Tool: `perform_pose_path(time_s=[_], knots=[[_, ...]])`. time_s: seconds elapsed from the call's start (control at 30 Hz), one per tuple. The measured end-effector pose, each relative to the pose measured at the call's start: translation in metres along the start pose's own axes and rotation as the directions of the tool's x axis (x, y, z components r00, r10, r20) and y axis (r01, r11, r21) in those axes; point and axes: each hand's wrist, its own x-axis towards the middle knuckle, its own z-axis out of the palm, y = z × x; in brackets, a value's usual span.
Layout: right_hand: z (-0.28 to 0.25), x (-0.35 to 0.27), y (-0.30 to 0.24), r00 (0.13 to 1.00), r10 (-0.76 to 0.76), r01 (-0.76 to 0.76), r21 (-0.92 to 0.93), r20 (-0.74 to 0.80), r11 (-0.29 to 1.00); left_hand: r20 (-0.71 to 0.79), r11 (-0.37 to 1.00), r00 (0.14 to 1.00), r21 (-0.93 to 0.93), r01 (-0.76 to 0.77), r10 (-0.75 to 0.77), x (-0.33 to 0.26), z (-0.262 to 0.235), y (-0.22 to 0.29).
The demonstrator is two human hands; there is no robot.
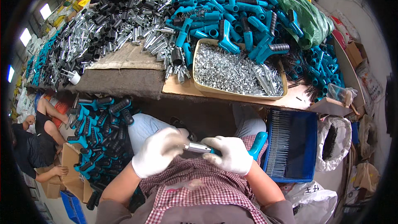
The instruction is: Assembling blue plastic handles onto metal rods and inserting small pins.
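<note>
My right hand (229, 152), in a white glove, is closed around a teal tool handle (259, 144). A shiny metal tube (197, 147) sticks out from it to the left. My left hand (160, 151), also gloved, is at the tube's free end, its curled fingers smeared by motion. Whether it grips the tube or a small part does not show. Both hands are above my lap, over a checked apron (190, 191). Beyond them, on the bench, a shallow tray (240, 94) holds many small metal pieces and several tubes.
Teal handles (207, 16) and metal tubes (124, 29) are heaped on the bench. Black-gripped teal tools (99, 137) are piled at my left. A blue crate (313, 149) of thin metal rods and a white sack (348, 141) stand right. Another person (35, 141) sits at far left.
</note>
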Motion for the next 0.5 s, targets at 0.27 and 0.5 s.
perform_pose_path(time_s=[0.27, 0.5], knots=[[-0.001, 0.002, -0.002, 1.0, 0.002, -0.002, -0.05, -0.004, 0.999, 0.069, 0.898, 0.946, -0.3, 0.323, -0.317, -0.001, -0.002, -0.011], [0.0, 0.003, -0.003, 1.0, 0.007, -0.005, -0.081, 0.016, 0.997, -0.108, 0.977, 0.971, -0.032, 0.212, -0.215, 0.0, 0.001, 0.009]])
